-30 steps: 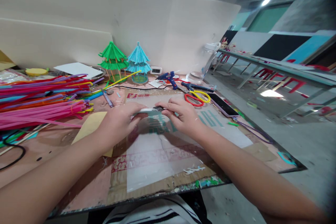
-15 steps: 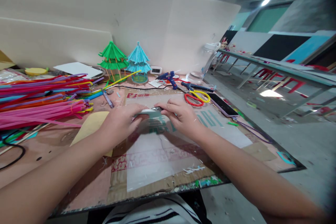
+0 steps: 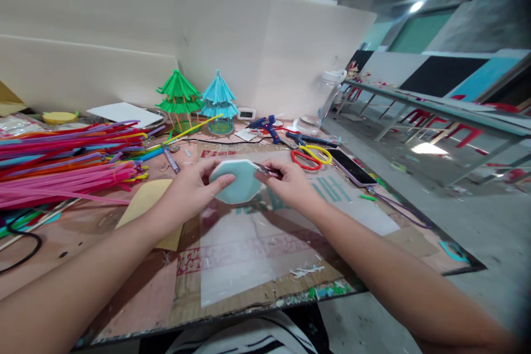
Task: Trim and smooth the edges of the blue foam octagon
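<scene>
My left hand (image 3: 188, 192) grips a pale teal octagonal foam piece (image 3: 239, 181) by its left edge, holding it tilted up so its face shows. My right hand (image 3: 290, 183) is closed on a small dark tool with a purple handle (image 3: 266, 170), whose tip touches the octagon's right edge. Both hands hover over a clear plastic sheet (image 3: 249, 254) lying on a cardboard mat (image 3: 194, 287).
A big pile of coloured pipe cleaners (image 3: 62, 163) lies at left. Green (image 3: 178, 97) and blue (image 3: 218, 99) pagoda models stand at the back. A blue glue gun (image 3: 267, 124), scissors (image 3: 309, 154) and a phone (image 3: 352, 167) sit at right, near the table's right edge.
The octagon lay flat and edge-on under my hands before; now my left hand has lifted and tilted it toward me. My right hand shifted slightly right with the tool.
</scene>
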